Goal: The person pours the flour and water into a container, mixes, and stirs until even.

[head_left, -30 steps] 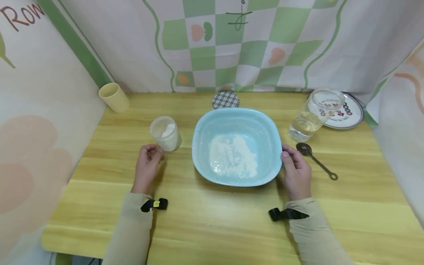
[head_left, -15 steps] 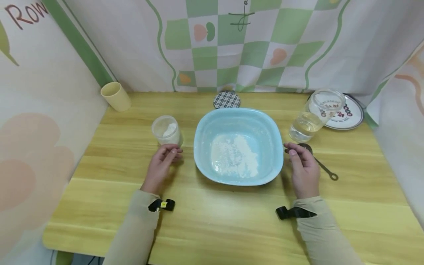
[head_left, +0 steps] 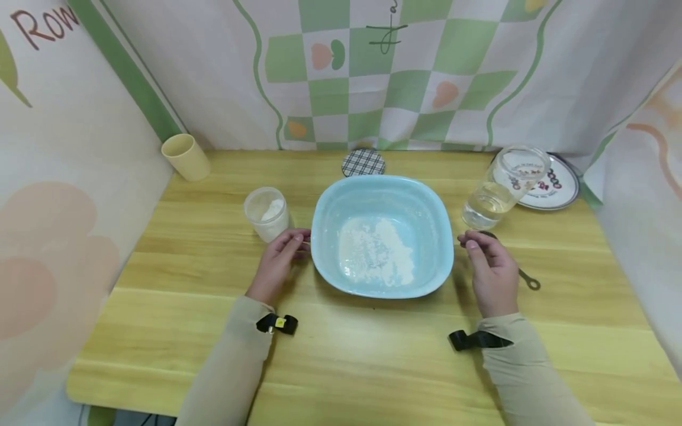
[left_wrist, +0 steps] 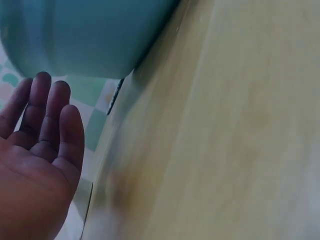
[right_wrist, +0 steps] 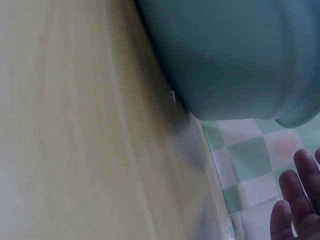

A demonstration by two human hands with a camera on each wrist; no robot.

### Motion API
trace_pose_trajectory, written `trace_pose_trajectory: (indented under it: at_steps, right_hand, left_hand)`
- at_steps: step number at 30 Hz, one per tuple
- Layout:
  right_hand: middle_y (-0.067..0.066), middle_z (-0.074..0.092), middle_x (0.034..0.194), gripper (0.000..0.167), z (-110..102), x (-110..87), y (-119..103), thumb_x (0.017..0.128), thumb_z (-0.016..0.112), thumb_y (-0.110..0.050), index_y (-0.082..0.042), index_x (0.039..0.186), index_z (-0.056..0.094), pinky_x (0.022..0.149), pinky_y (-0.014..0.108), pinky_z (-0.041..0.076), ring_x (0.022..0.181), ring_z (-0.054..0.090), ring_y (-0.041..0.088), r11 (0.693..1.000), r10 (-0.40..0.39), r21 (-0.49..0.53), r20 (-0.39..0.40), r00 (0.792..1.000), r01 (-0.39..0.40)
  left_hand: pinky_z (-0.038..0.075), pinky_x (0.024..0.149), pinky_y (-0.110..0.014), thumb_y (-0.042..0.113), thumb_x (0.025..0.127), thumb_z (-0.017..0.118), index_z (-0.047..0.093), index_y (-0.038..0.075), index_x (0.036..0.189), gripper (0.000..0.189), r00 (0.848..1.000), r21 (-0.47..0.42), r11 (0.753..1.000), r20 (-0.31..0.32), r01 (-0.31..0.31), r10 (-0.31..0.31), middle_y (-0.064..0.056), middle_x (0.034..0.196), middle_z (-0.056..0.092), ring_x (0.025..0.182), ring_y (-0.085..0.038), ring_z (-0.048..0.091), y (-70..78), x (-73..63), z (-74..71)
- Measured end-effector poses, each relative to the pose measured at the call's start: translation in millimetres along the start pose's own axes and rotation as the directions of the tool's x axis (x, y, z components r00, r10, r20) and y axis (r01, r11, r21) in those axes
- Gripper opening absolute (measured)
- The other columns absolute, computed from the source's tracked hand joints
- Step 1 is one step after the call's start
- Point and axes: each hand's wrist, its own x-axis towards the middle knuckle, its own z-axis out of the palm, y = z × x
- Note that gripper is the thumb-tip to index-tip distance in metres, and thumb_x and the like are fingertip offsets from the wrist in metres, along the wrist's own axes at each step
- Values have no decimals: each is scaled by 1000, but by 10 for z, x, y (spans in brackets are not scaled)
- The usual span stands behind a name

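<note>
A light blue basin (head_left: 431,219) stands mid-table, with white powder (head_left: 373,251) spread over its bottom. My left hand (head_left: 279,260) is at the basin's left side, fingertips at or very near its wall, thumb uppermost. In the left wrist view the left fingers (left_wrist: 70,130) are loosely extended beside the basin (left_wrist: 90,40). My right hand (head_left: 492,272) stands a little off the basin's right side, fingers relaxed and holding nothing. It partly covers a dark spoon (head_left: 530,281) on the table. Behind the left hand is a clear jar of white powder (head_left: 269,219).
At the back right, a glass jar with clear liquid (head_left: 485,204) stands in front of a patterned white plate (head_left: 559,189). A checked round coaster (head_left: 363,162) lies behind the basin. A yellow cup (head_left: 186,157) stands at the back left of the wooden table (head_left: 362,361).
My left hand has moved right, from beside the powder jar to the basin's left side. My right hand has let go of the basin's right edge and shifted slightly right, over the spoon.
</note>
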Motion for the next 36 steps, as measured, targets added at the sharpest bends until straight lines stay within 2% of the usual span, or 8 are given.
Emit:
trace_pose_trajectory:
  at_steps: [4, 10, 14, 17, 21, 26, 32, 36]
  right_hand:
    - [-4, 71, 90, 27, 40, -76, -36, 102, 58, -13, 8, 116, 67, 81, 21, 52, 89, 65, 12, 999, 44, 10, 33, 999, -44]
    - [0, 70, 92, 36, 87, -146, -78, 105, 50, -15, 11, 129, 56, 77, 22, 54, 83, 65, 13, 971, 88, 211, 115, 989, -111]
    - [4, 72, 104, 42, 59, -133, -67, 107, 47, -17, 7, 141, 41, 80, 23, 54, 92, 65, 15, 937, 97, 326, 99, 990, -125]
    - [8, 68, 116, 45, 44, -114, -54, 106, 48, -18, 6, 143, 37, 82, 24, 54, 101, 64, 18, 923, 98, 368, 64, 993, -115]
    - [7, 69, 105, 38, 59, -126, -36, 106, 49, -20, 4, 136, 47, 79, 24, 55, 93, 65, 17, 922, 134, 360, 51, 990, -144]
    - [3, 72, 94, 37, 81, -154, -20, 106, 49, -22, 3, 134, 50, 76, 24, 55, 84, 66, 14, 922, 153, 347, 88, 984, -174]
    - [9, 57, 134, 51, 54, -153, -32, 108, 45, -25, 4, 149, 36, 95, 21, 48, 117, 56, 16, 908, 198, 361, 78, 977, -212]
    - [10, 47, 146, 50, 30, -147, -32, 107, 44, -32, -3, 149, 42, 98, 18, 44, 127, 48, 18, 919, 251, 304, 38, 967, -250]
  left_hand:
    - [51, 97, -49, 19, 107, 45, 59, -8, 128, 37, 1000, -27, 999, -6, 23, -24, -18, 123, 63, 103, -21, 64, 17, -8, 61]
    - [51, 96, -40, 34, 109, 39, 55, -6, 136, 51, 996, -64, 997, 86, 29, -23, -20, 126, 63, 107, -22, 62, 38, -29, 66]
    - [52, 93, -41, 51, 108, 28, 52, -7, 134, 68, 986, -104, 993, 160, 53, -36, -12, 109, 72, 99, -23, 66, 33, -36, 15]
    - [52, 88, -39, 59, 106, 21, 51, -5, 130, 76, 988, -122, 987, 131, 100, -84, -8, 102, 72, 93, -23, 66, 22, -4, -27]
    - [50, 90, -38, 56, 107, 20, 42, -3, 142, 71, 991, -161, 980, 81, 116, -104, -9, 130, 61, 109, -24, 59, 26, 49, -23]
    - [42, 102, -42, 61, 104, 23, 18, 9, 160, 76, 983, -172, 983, 179, 60, -28, -12, 160, 34, 136, -28, 42, 43, 43, 44]
    - [39, 103, -50, 57, 106, 17, 23, 4, 156, 74, 987, -221, 974, 162, 55, -19, -23, 144, 49, 124, -27, 50, 27, 38, 77]
    - [38, 105, -52, 54, 107, 21, 27, -2, 154, 73, 983, -209, 976, 181, 62, -23, -21, 144, 49, 126, -25, 50, 12, 66, 101]
